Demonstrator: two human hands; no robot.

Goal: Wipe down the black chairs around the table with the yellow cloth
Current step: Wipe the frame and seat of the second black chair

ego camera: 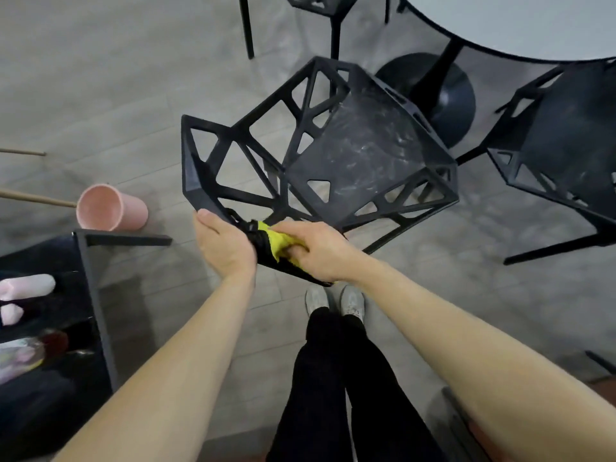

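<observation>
Right hand [313, 250] hides most yellow cloth [278, 243]; chair [350, 155] beneath.

No text, label, brand, number or sign can be read anywhere in the head view.

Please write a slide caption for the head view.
Left hand steadies black chair backrest; right hand rubs it with yellow cloth.
</observation>
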